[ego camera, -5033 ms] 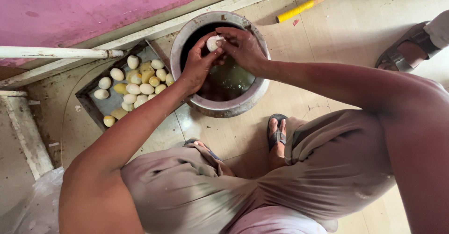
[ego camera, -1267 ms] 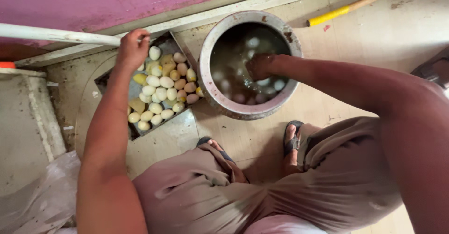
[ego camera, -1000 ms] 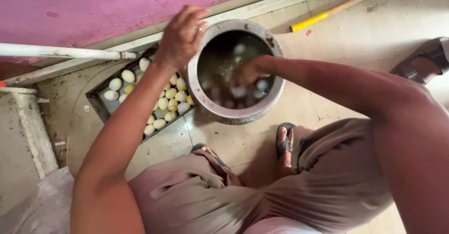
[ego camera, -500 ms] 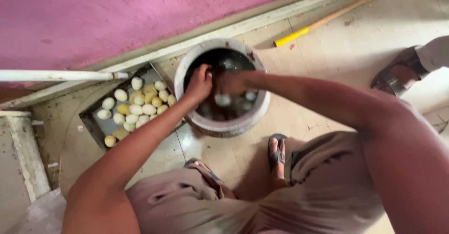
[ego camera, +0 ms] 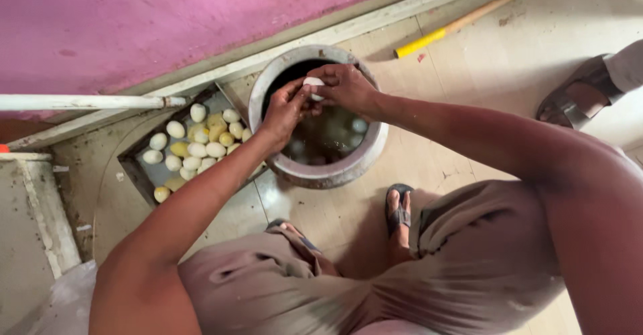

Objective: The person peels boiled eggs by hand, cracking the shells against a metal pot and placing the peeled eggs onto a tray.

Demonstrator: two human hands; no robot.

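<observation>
Two hands meet over the pot, both pinching one white egg held just above the dark water, near the pot's far rim. The left hand comes in from the tray side, its fingertips pressed together against the egg's near end; the right hand curls over the top, thumb and fingers closed on the egg's other side. Whether any shell is on it I cannot tell, since the fingers cover most of it.

More eggs lie pale under the water inside the pot, towards its right wall. Left of the pot, touching its rim, sits a tray with a heap of whitish and yellowish eggs filling its middle and far corner. A white pipe runs along the pink wall above the tray, and a stick with a yellow end lies on the floor beyond the pot. Another person's sandalled foot shows at the right edge.

The egg looks light, wet and slippery, and soft enough to split or dent if squeezed hard. It is best cradled at its two ends with the fingertips, as now, with light pressure on the rounded sides rather than a hard nip in the middle.
</observation>
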